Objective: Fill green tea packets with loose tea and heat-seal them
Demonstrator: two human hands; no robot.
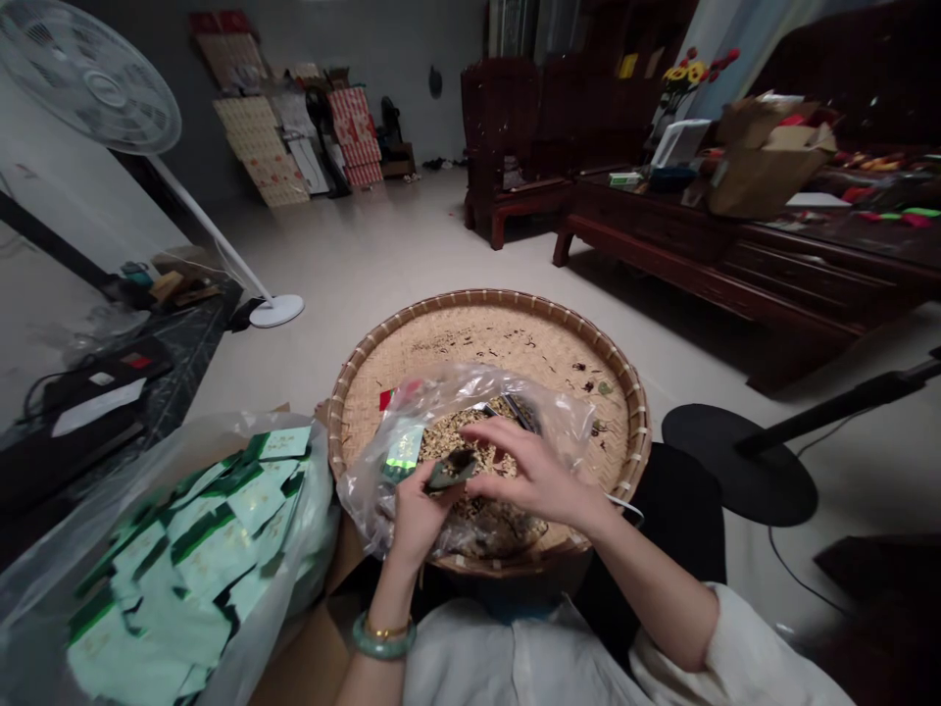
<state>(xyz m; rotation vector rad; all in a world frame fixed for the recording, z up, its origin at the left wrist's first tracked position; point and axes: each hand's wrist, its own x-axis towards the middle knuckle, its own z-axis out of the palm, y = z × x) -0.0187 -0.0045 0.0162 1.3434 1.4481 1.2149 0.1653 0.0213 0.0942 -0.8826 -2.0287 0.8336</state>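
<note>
My left hand (420, 515) is closed around the edge of a small dark green packet (450, 469), whose mouth gapes and shows dark contents. Just to its right, my right hand (525, 471) is held with thumb and fingers apart, close to the packet's mouth; nothing shows between them. Beneath both hands lies an open clear plastic bag (566, 417) full of dried, pale brown loose bits (445, 431). A light green packet (403, 448) rests at the bag's left side. The bag sits in a round woven bamboo tray (470, 328) with dark scraps scattered on it.
At my left, a large plastic bag (313, 549) holds many light green packets (221, 539). A white standing fan (275, 310) is beyond it. To the right are a black round stand base (739, 466) and a dark wooden table (662, 230) bearing a cardboard box (765, 176).
</note>
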